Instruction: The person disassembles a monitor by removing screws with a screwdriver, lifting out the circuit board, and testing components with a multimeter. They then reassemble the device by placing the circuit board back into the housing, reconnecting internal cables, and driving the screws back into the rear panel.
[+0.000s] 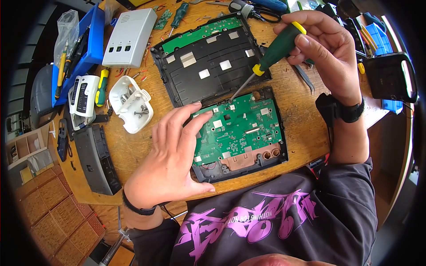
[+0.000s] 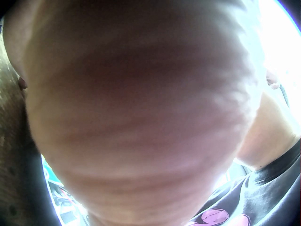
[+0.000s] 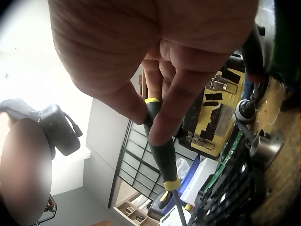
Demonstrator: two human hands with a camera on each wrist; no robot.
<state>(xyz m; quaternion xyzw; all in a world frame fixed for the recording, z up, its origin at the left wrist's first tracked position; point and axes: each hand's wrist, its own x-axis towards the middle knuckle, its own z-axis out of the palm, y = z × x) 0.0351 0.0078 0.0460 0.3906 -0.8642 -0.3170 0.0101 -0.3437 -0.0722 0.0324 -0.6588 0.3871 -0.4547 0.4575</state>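
Observation:
A green circuit board (image 1: 237,128) lies in a black housing near the table's front edge. My left hand (image 1: 171,155) spans the housing's left side, fingertips on the board's upper left and thumb by the front edge. In the left wrist view the palm (image 2: 141,113) fills most of the picture. Between thumb and fingers, my right hand (image 1: 328,53) pinches a green and yellow screwdriver (image 1: 279,48), its shaft slanting down to the board's top edge. The right wrist view shows the hand (image 3: 160,61) pinching the screwdriver handle (image 3: 162,146); the tip is out of that view.
Behind the board lies a black cover (image 1: 213,57) with a green strip. To the left are a white container with screws (image 1: 128,104), a white box (image 1: 131,37), a cable tester (image 1: 84,99) and a black part (image 1: 95,159). Tweezers (image 1: 304,77) lie at right.

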